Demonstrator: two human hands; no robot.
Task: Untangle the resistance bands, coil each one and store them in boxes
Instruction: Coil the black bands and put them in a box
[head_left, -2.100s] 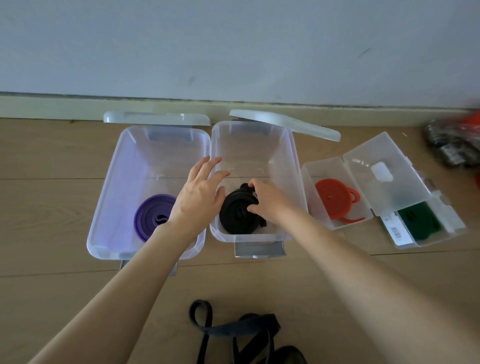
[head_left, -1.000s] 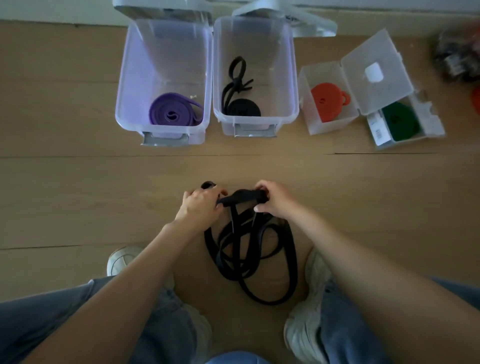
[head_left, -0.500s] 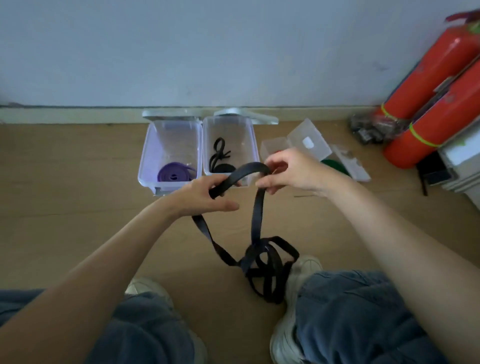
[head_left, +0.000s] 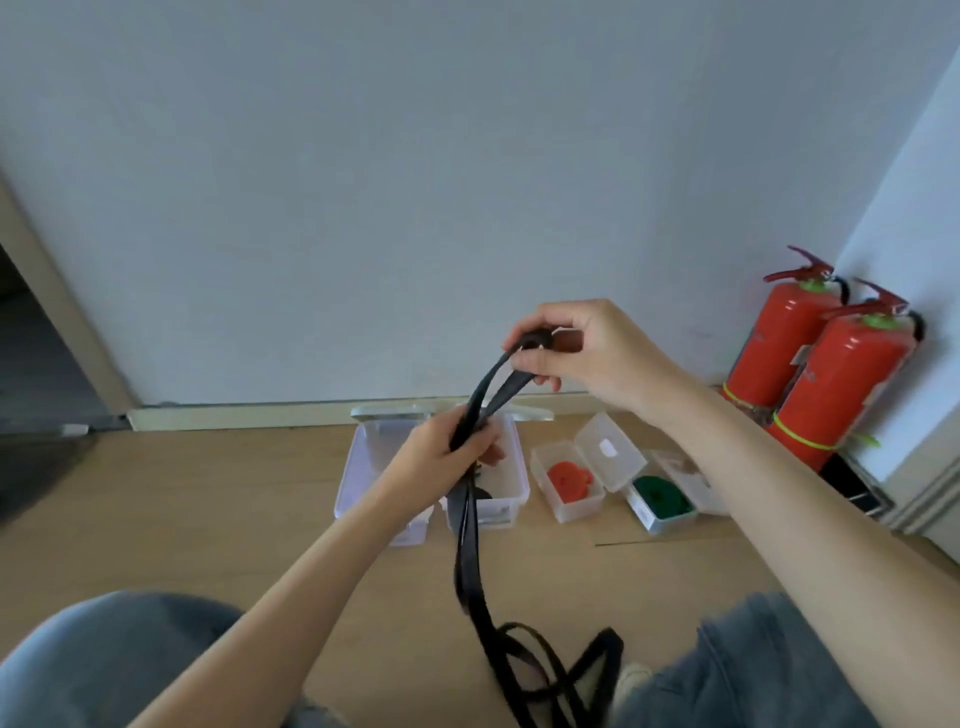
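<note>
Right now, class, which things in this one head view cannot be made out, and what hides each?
- Left clear box: contents hidden behind the left hand and forearm.
- Black band: its tangled lower end is cut off by the bottom edge.
- Middle clear box: contents mostly hidden by the band and left hand.
- Band's top fold: covered by the right hand.

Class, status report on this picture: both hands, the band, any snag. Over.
Right hand pinches black band at its top fold; left hand grips both strands lower. Tail tangled on floor. Over.
</note>
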